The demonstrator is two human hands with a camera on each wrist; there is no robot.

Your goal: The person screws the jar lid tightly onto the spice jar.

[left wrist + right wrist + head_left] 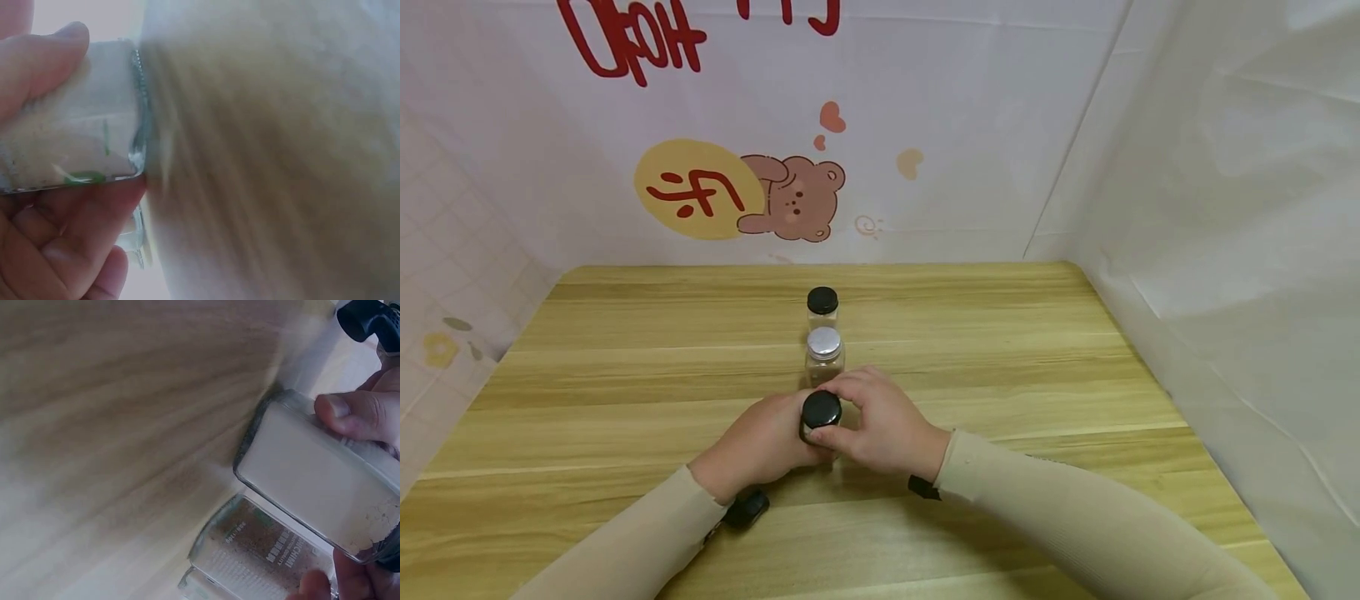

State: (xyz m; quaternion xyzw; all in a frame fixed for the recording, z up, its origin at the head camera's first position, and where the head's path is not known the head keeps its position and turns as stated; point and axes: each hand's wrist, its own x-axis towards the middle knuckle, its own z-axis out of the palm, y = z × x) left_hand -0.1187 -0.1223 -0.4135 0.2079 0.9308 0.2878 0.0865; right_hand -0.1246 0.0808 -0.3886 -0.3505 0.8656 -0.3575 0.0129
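Note:
A square glass jar with a black lid (822, 408) stands between my hands, and pale powder fills much of the jar (319, 481) in the right wrist view. My left hand (767, 437) grips its glass body, the thumb (47, 65) along one side and fingers around the other. From the right, my right hand (887, 425) pinches the black lid between thumb and fingers. Just behind is a second jar with a silver lid (824, 343); its brown contents and printed label (269, 550) show from the right wrist. My hands hide much of the held jar from the head camera.
A third jar with a black lid (822, 302) stands farther back, in line with the others. They are on a wood-grain table (1000, 350). White sheeting with a printed bear (797, 200) rises behind the table, and more sheeting (1247, 250) borders the right side.

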